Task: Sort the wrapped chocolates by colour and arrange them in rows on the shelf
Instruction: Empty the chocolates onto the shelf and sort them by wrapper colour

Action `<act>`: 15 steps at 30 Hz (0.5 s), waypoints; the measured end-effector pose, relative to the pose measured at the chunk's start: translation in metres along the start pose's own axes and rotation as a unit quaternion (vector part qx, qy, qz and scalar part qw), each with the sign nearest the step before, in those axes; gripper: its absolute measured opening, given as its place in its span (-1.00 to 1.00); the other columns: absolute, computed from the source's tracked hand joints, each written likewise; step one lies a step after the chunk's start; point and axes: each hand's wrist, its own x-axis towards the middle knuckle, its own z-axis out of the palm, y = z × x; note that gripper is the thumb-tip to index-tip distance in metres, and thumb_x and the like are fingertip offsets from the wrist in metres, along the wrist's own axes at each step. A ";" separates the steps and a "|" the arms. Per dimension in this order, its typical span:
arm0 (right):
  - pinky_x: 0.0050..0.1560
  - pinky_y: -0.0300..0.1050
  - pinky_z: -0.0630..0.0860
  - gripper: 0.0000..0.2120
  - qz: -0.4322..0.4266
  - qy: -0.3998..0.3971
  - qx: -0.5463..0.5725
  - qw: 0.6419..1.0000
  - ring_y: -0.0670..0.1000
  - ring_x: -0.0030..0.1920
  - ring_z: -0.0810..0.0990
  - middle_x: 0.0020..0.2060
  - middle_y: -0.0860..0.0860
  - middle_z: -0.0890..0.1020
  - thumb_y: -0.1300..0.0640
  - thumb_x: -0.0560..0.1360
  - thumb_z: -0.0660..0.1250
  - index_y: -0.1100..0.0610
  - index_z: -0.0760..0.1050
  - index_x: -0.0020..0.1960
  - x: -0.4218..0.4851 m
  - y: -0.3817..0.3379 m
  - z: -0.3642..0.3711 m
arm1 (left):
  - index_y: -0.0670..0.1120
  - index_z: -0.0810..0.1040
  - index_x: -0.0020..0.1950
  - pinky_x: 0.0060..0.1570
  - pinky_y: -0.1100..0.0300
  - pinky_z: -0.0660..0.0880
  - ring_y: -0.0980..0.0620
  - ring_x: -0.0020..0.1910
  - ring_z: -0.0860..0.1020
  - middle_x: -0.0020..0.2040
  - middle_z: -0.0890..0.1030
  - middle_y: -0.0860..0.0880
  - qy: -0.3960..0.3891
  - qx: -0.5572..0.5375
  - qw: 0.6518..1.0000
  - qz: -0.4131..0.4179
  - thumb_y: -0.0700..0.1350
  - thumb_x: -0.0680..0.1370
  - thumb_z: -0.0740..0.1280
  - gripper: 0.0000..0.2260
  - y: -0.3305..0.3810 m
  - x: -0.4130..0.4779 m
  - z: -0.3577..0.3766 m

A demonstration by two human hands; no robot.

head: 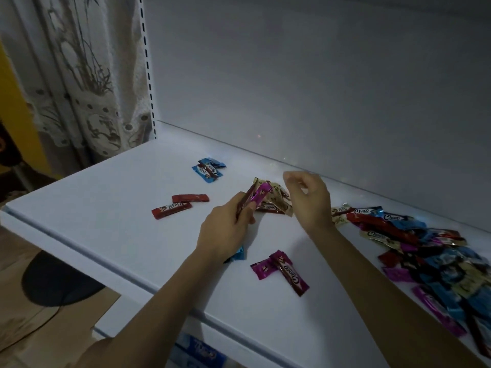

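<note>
Left hand (225, 229) grip pinches a purple chocolate (259, 194) by its lower end. Right hand (310, 200) grip is loose and holds nothing. Both are left of the mixed heap (438, 256) on the shelf (106, 208). The chocolate looks light, with a crinkly, slick wrapper; best pinched at a crimped end.

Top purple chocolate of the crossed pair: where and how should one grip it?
Probably pinch the top purple chocolate across its long narrow sides, from above, at the end nearest the person: that end lies flat on bare shelf, clear of the second purple one.
</note>
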 end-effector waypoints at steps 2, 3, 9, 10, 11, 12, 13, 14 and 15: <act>0.09 -0.28 0.45 -0.81 -0.015 -0.110 0.045 0.993 -0.12 0.10 0.52 0.04 -0.09 0.58 0.01 0.54 0.32 -0.01 0.55 0.14 -0.003 -0.017 -0.002 | 0.06 0.47 0.19 -0.04 0.10 0.51 0.06 -0.08 0.58 -0.13 0.63 0.15 0.005 -0.009 1.000 0.005 0.08 0.66 0.10 -0.77 -0.001 0.001 0.000; 0.10 -0.28 0.47 -0.74 -0.007 -0.171 0.050 0.984 -0.16 0.08 0.53 0.04 -0.08 0.58 0.04 0.52 0.35 0.02 0.53 0.20 -0.006 -0.026 -0.002 | 0.05 0.48 0.19 -0.05 0.09 0.51 0.05 -0.09 0.58 -0.13 0.63 0.14 0.006 -0.014 1.000 0.008 0.07 0.66 0.10 -0.77 0.000 0.000 0.000; -0.44 -0.28 0.46 -0.91 0.092 -0.196 0.160 0.963 -0.09 -0.29 0.58 -0.18 0.05 0.63 0.16 0.50 0.39 0.18 0.54 -0.05 -0.011 -0.050 0.004 | 0.00 0.50 0.20 -0.02 0.10 0.52 0.06 -0.08 0.59 -0.13 0.64 0.09 0.019 -0.059 0.998 -0.011 0.07 0.64 0.14 -0.75 0.001 -0.003 -0.002; -0.45 -0.27 0.44 -0.91 0.126 -0.162 0.187 0.961 -0.10 -0.32 0.59 -0.20 0.03 0.64 0.13 0.51 0.38 0.16 0.54 -0.05 -0.007 -0.049 0.003 | 0.02 0.51 0.16 -0.03 0.12 0.51 0.08 -0.09 0.58 -0.14 0.63 0.11 0.017 -0.055 0.998 -0.014 0.08 0.64 0.15 -0.77 0.001 -0.002 -0.002; -0.43 -0.28 0.46 -0.91 0.159 -0.124 0.217 0.955 -0.10 -0.33 0.60 -0.22 0.01 0.65 0.12 0.52 0.37 0.14 0.54 -0.03 -0.003 -0.049 0.000 | 0.04 0.51 0.12 -0.05 0.12 0.51 0.11 -0.10 0.58 -0.15 0.63 0.13 0.014 -0.052 0.998 -0.013 0.08 0.64 0.15 -0.79 0.001 -0.002 -0.002; -0.43 -0.31 0.47 -0.92 0.178 -0.092 0.233 0.952 -0.12 -0.34 0.60 -0.24 0.00 0.65 0.14 0.52 0.36 0.14 0.54 -0.02 0.003 -0.046 -0.003 | 0.05 0.51 0.09 -0.05 0.12 0.51 0.12 -0.12 0.58 -0.16 0.63 0.14 0.012 -0.052 0.999 -0.012 0.07 0.64 0.15 -0.81 0.000 -0.001 -0.002; -0.45 -0.35 0.46 -0.95 0.188 -0.069 0.232 0.952 -0.13 -0.35 0.59 -0.24 -0.01 0.64 0.16 0.53 0.35 0.14 0.55 -0.03 0.007 -0.043 -0.008 | 0.06 0.51 0.06 -0.06 0.12 0.52 0.13 -0.13 0.58 -0.17 0.63 0.15 0.015 -0.056 0.998 -0.011 0.07 0.64 0.15 -0.82 0.001 -0.001 -0.002; -0.47 -0.37 0.43 -0.97 0.190 -0.051 0.218 0.956 -0.13 -0.36 0.58 -0.24 0.00 0.64 0.18 0.54 0.34 0.13 0.55 -0.06 0.010 -0.037 -0.010 | 0.07 0.50 0.05 -0.07 0.12 0.52 0.14 -0.13 0.58 -0.18 0.63 0.15 0.020 -0.062 0.998 -0.012 0.06 0.64 0.15 -0.83 0.001 -0.001 -0.002; -0.48 -0.38 0.42 -0.95 0.193 -0.035 0.202 0.959 -0.13 -0.37 0.57 -0.25 0.02 0.64 0.20 0.54 0.33 0.12 0.55 -0.09 0.012 -0.029 -0.012 | 0.09 0.50 0.03 -0.07 0.11 0.52 0.13 -0.14 0.58 -0.18 0.63 0.15 0.025 -0.070 0.997 -0.016 0.06 0.64 0.15 -0.85 0.001 -0.001 -0.002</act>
